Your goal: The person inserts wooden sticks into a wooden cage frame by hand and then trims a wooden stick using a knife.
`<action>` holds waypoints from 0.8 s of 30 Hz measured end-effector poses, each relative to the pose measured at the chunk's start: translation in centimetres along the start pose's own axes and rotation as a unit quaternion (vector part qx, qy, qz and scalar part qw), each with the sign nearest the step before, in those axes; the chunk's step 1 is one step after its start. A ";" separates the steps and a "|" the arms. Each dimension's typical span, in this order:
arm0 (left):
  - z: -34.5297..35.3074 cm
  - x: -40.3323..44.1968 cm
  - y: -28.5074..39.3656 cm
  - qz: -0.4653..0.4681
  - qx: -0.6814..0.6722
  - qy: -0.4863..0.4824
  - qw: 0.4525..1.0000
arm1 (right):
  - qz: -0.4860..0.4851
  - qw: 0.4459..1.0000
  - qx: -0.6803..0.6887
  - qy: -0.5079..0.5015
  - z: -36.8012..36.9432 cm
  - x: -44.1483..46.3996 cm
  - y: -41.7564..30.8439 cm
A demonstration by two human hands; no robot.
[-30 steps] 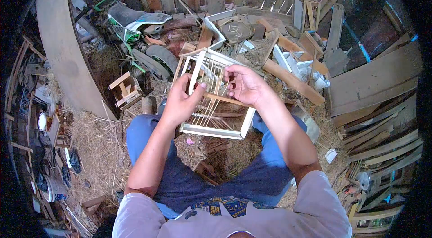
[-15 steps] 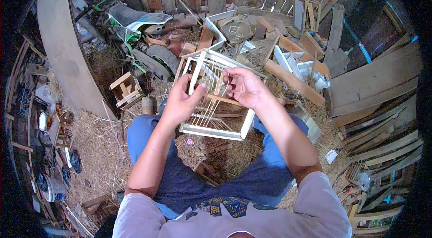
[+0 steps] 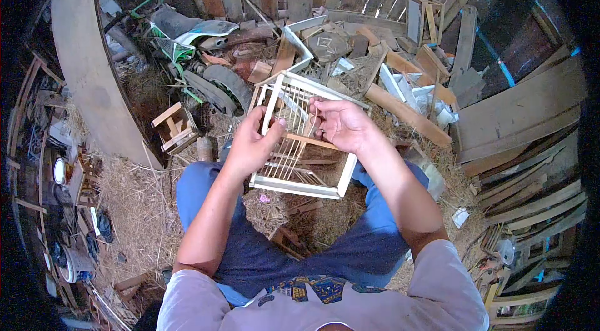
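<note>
A cage-like frame of pale wooden strips (image 3: 297, 189) is held above my knees, tilted. Thin wooden sticks (image 3: 284, 165) run in a row across its left half, and a browner crossbar (image 3: 310, 140) spans its middle. My left hand (image 3: 249, 151) is closed around the frame's left strip, thumb lying over the top. Inside the open right half, my right hand (image 3: 345, 126) has its fingers curled and pinched on what looks like a thin wooden stick, mostly hidden by the fingers.
Straw covers the ground around my legs. A small wooden box frame (image 3: 175, 128) stands to the left, near a large curved board (image 3: 94, 68). Scrap wood and a long plank (image 3: 407, 115) lie ahead. A white bucket (image 3: 78, 265) is at far left; stacked boards line the right.
The frame has shifted slightly and tilted a little. My right hand has moved slightly down and right, its fingers still pinched. My left hand keeps its hold.
</note>
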State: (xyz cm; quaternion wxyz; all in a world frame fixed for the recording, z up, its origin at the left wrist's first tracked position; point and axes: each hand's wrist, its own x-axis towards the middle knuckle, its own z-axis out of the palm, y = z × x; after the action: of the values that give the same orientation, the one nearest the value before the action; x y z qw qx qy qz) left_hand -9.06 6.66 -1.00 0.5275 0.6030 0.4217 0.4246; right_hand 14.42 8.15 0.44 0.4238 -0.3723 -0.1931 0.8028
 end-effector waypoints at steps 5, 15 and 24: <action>-0.1 -0.1 -0.1 0.007 0.017 -0.009 1.000 | -0.002 1.000 0.014 0.002 -0.1 0.1 0.2; 0.2 -0.3 1.1 0.021 0.068 0.001 0.997 | -0.015 0.999 -0.014 0.037 0.1 0.5 0.8; 0.0 -0.1 0.6 0.015 0.055 0.007 0.998 | -0.018 1.000 -0.008 0.014 0.1 0.1 0.7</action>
State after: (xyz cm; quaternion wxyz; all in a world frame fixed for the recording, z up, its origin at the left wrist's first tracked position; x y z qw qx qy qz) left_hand -9.05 6.53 -0.40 0.4842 0.6343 0.4391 0.4128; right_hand 13.91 7.80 0.02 0.4377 -0.3838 -0.2000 0.7881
